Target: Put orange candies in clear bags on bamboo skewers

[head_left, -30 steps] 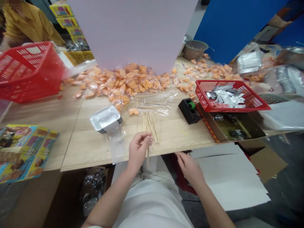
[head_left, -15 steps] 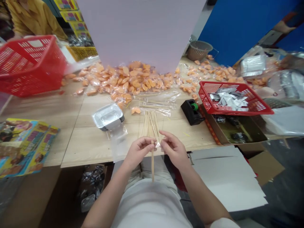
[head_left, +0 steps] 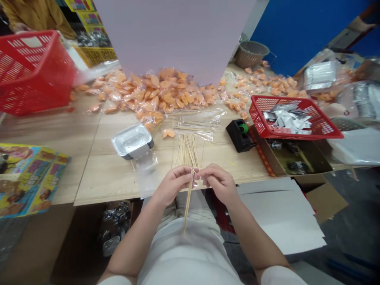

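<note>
Between thumb and fingers, my left hand (head_left: 175, 183) pinches a few thin wooden sticks (head_left: 187, 206), which point down toward my lap. My right hand (head_left: 218, 181) is right beside it, fingertips pinched at the top of the sticks on a bit of clear plastic film (head_left: 196, 183). Just beyond my hands, a fan of loose sticks (head_left: 187, 148) lies on the wooden table (head_left: 118, 178). Farther back are clear bags with sticks (head_left: 192, 127) and a heap of wrapped orange pieces (head_left: 166, 93).
Foil trays (head_left: 132, 140) and clear bags (head_left: 147, 174) lie left of the sticks. A black tape dispenser (head_left: 240, 136) and a red basket of sachets (head_left: 297, 118) stand right. A large red basket (head_left: 38, 75) and colourful boxes (head_left: 32, 180) are far left. A person in yellow (head_left: 38, 18) is behind.
My right hand has moved left to meet my left hand at the film. The held sticks have tilted, their lower ends swinging left. The whole view has shifted slightly.
</note>
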Demonstrator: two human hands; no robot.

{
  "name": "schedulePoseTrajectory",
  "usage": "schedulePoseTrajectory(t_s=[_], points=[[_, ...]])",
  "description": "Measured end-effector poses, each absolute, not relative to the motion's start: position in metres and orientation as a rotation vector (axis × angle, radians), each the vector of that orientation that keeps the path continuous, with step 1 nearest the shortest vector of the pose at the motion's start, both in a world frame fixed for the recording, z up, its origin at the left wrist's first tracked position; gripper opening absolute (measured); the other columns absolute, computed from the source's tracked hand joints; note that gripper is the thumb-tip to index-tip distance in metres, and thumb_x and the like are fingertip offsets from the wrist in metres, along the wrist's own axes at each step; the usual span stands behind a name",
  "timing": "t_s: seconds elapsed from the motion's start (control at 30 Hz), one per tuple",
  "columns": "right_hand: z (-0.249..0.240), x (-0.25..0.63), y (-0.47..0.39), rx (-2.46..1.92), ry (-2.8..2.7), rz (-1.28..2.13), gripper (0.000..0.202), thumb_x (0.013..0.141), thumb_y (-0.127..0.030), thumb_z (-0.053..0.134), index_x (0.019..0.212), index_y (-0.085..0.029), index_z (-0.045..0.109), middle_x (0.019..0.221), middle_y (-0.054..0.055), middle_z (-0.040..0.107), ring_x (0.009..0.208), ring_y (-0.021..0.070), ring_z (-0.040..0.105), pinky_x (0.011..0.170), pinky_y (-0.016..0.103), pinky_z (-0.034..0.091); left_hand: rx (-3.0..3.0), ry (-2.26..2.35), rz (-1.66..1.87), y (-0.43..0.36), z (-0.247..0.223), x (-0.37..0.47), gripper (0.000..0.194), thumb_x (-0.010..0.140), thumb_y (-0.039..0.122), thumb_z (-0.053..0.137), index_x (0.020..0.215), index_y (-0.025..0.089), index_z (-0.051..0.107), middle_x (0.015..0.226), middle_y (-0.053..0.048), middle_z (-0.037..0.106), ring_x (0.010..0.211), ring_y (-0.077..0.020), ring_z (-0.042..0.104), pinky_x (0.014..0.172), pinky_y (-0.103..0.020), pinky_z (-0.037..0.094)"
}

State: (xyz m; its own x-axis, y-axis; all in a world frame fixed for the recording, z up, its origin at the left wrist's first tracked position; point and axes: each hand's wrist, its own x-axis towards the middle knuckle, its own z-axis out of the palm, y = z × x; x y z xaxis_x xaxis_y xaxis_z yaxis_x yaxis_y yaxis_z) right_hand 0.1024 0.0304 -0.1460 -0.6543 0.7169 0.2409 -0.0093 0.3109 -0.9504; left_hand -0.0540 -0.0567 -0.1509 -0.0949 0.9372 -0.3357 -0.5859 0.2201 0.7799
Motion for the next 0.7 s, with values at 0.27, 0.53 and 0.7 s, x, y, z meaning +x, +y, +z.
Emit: schedulePoseTrajectory(t_s=[0.27,0.53,0.7], points=[[-0.143,0.103,0.03,-0.625,-1.987,1.285,0.028,0.083,-0.01,0.045,0.083,-0.02,0.071,0.071,0.0,0.061,0.062,0.0113,0.057,0.057,0.026,0.048,0.513,0.985,1.361,-0.058,-0.15,-0.056,0.033,0.074,0.044,0.073,0.091,0.016,0.072,0.085,-0.008,0.071,0.07,-0.0157,0.063,0.071,-0.031,0.053],[-0.156,0.104,0.039,-0.845,-1.622,1.414,0.035,0.085,-0.028,0.053,0.12,-0.022,0.059,0.091,0.004,0.066,0.072,0.0145,0.061,0.056,0.027,0.049,0.644,1.317,1.453,-0.054,-0.156,-0.051,0.024,0.074,0.036,0.074,0.082,0.015,0.069,0.071,-0.003,0.07,0.06,-0.0119,0.06,0.063,-0.026,0.048],[-0.158,0.09,0.043,-0.94,-1.949,1.887,0.034,0.077,-0.036,0.069,0.106,-0.018,0.068,0.079,0.002,0.066,0.064,0.0117,0.058,0.05,0.021,0.044,0.822,1.455,1.423,-0.057,-0.165,-0.051,0.033,0.079,0.032,0.069,0.106,0.016,0.059,0.073,-0.003,0.072,0.067,-0.015,0.064,0.068,-0.028,0.05]])
